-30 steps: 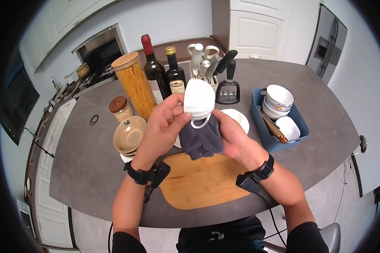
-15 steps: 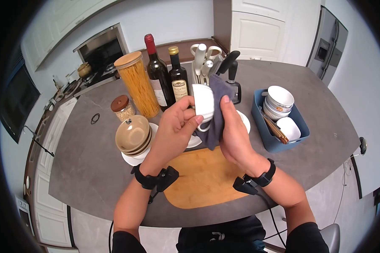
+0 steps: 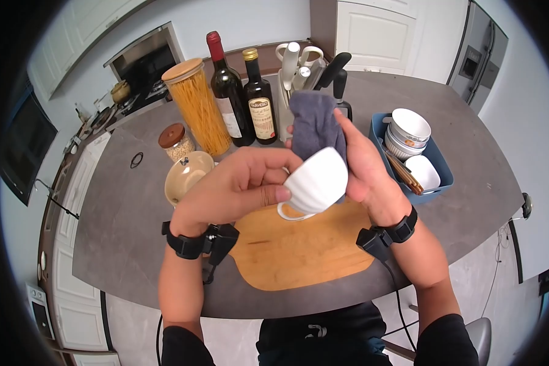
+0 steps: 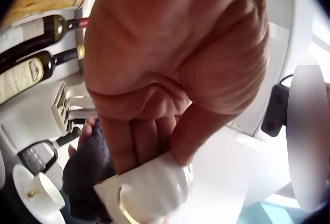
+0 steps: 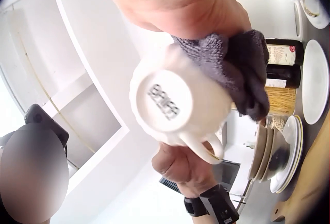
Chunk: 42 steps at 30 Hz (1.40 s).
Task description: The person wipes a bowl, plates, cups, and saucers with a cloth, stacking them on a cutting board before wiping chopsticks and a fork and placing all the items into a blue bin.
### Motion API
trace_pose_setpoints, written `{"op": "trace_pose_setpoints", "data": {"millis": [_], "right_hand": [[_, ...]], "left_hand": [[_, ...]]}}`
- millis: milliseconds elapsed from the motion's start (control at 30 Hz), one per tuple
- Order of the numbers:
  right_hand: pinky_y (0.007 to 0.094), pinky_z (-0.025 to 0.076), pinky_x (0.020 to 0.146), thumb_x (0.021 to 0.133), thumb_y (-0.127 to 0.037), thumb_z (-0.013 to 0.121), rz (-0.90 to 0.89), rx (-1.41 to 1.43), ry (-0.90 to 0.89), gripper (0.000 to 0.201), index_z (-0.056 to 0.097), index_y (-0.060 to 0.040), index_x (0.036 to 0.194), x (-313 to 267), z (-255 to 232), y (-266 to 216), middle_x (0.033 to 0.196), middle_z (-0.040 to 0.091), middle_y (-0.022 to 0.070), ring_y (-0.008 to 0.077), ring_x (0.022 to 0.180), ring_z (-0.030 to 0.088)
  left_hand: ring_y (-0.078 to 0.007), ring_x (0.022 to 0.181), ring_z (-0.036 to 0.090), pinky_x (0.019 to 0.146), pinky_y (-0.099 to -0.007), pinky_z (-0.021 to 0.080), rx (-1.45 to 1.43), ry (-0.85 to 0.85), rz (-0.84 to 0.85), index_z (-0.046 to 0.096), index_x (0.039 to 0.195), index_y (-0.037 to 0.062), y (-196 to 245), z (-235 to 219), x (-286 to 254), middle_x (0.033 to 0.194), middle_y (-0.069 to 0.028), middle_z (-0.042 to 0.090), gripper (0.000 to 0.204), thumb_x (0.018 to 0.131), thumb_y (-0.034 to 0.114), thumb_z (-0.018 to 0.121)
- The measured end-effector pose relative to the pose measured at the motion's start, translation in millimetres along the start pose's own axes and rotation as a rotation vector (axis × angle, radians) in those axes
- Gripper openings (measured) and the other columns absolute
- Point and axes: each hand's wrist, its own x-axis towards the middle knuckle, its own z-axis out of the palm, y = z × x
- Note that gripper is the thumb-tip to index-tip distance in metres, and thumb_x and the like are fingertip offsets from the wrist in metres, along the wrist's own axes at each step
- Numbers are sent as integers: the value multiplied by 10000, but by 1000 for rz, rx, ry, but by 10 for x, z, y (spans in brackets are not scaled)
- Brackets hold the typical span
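Cup (image 3: 319,181): white, fluted, lettered base (image 5: 165,100), handle (image 5: 196,146) at 7 o'clock in head view; tilted, in left hand (image 3: 238,183). Cloth (image 3: 314,119): dark grey, bunched, in right hand (image 3: 366,161), at cup's 12 o'clock.

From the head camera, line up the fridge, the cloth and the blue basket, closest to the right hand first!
1. Cloth: held in the right hand.
2. Blue basket: to that hand's right.
3. Fridge: far back, on the right.

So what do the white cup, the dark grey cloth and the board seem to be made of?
White cup: probably glazed ceramic, glossy, with highlights along its ribs. Dark grey cloth: soft fabric, maybe microfibre or terry, matt and fuzzy with loose folds. Board: wood or bamboo, smooth, with light grain streaks.
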Motion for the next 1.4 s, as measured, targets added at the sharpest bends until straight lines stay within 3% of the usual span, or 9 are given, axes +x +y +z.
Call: {"op": "trace_pose_setpoints", "data": {"millis": [100,133,267,500,733,833,967,1133,1400], "right_hand": [[435,552,1025,1130,-418,323,-69,-7,-3,551,531,7,1412,70,-132,-13,1289,671,179,281,1155,681],[437,550,1027,1131,-414,322,-95,-10,101,548,531,11,1407,83,-135,-17,1282,674,182,289,1151,682],[441,548,1028,1133,-418,306,-153,22,220,554,536,19,1386,163,-265,-1,1263,681,190,306,1138,685],[453,548,1040,1124,-424,342,-136,187,153,535,542,1,1381,243,-386,-47,1258,678,191,312,1139,684],[450,563,1033,976,-116,679,10,44,103,383,572,36,1311,251,-387,-5,1235,684,185,296,1142,687],[442,567,1027,970,-92,660,3,29,65,351,582,55,1280,238,-390,-24,1216,692,187,292,1147,686],[411,581,999,979,-96,662,-4,-7,67,325,599,41,1267,172,-307,-96,1202,701,169,268,1124,698],[350,599,946,996,-129,674,-201,-93,148,292,630,11,1249,108,-194,-72,1192,714,119,210,1038,723],[303,575,857,990,-213,707,-319,-439,162,332,662,29,1212,35,-71,-51,1122,737,108,164,983,718]], "left_hand": [[-128,1001,703,861,-274,530,441,-53,-106,591,1275,-15,51,59,-53,1048,-93,740,360,924,-4,667],[-264,892,727,762,-354,528,754,-90,-36,614,1186,2,98,130,-23,914,-162,707,301,889,-5,657],[-470,826,625,685,-493,465,941,-181,-108,582,1019,-13,-144,386,88,819,-254,624,172,858,-4,642],[-407,841,682,782,-475,553,1062,-6,167,625,1145,-41,-666,677,62,837,-234,669,319,826,-54,629],[-374,939,706,810,-439,559,1030,-160,-48,673,1147,-9,-626,753,131,931,-215,715,302,847,-31,652],[-337,872,731,772,-408,565,882,-199,-19,695,1085,-2,-578,632,194,903,-195,732,214,872,12,670],[-255,813,739,750,-357,558,606,105,-52,709,997,-7,-507,157,285,860,-169,736,130,889,50,664],[-377,883,732,760,-445,570,1367,592,-145,668,918,-27,-1046,-291,297,898,-214,737,106,889,75,678],[-460,906,715,802,-495,590,1298,695,-411,647,975,-74,-1392,-424,261,892,-296,714,180,822,13,686]]}}
